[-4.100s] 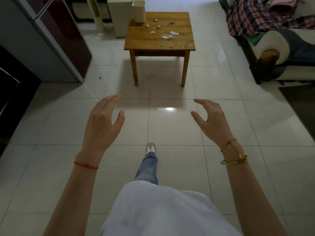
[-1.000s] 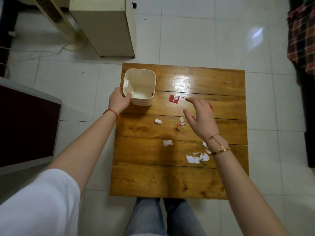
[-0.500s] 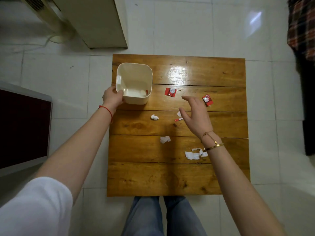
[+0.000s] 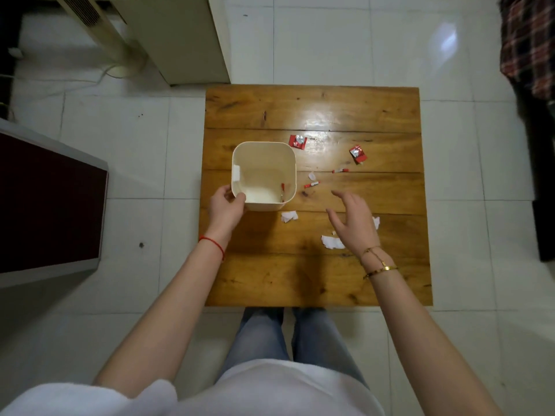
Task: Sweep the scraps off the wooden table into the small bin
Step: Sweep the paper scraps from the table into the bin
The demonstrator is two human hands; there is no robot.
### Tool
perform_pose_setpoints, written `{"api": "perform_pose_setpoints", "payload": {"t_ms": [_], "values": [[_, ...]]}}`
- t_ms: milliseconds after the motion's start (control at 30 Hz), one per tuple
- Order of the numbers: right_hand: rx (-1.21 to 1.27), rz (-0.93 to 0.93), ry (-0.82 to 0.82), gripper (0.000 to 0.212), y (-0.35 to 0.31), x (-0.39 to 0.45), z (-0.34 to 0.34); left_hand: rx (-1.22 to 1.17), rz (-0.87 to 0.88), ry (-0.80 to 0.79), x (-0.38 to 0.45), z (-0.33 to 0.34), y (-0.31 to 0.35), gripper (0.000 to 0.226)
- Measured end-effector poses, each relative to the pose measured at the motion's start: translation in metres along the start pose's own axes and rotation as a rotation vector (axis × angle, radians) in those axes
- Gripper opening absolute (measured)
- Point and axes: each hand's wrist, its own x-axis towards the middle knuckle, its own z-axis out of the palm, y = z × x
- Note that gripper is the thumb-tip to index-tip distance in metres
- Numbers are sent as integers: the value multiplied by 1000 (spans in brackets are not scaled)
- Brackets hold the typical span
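Note:
A small cream bin stands on the wooden table, near its left edge. My left hand grips the bin's near left corner. A red scrap lies inside the bin. My right hand hovers open above the table's middle, fingers spread, holding nothing. Scraps lie scattered: two red wrappers, thin red and white bits, white paper pieces, one partly under my right hand.
A cream cabinet and a fan stand sit on the white tiled floor beyond the table's far left. A dark red cabinet is at left. Plaid fabric hangs at the far right. My legs are under the near edge.
My left hand has pulled the bin from the far left corner toward me and toward the middle. My right hand has drawn back toward me, away from the red wrappers.

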Motion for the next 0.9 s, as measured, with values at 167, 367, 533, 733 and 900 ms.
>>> {"api": "perform_pose_setpoints", "payload": {"t_ms": [167, 367, 533, 733, 900], "values": [[41, 41, -13, 39, 27, -47, 0, 12, -14, -1, -62, 16, -38, 48], [22, 17, -24, 39, 72, -97, -10, 11, -6, 24, -137, 49, -86, 47], [-35, -56, -53, 40, 110, -129, -19, -29, -50, 68, -195, 82, -136, 44], [-72, -119, -116, 41, 143, -148, -14, 26, -46, 210, -249, 119, -199, 39], [-110, -155, -153, 40, 161, -158, 0, -79, -147, 197, -265, 139, -234, 27]]}}
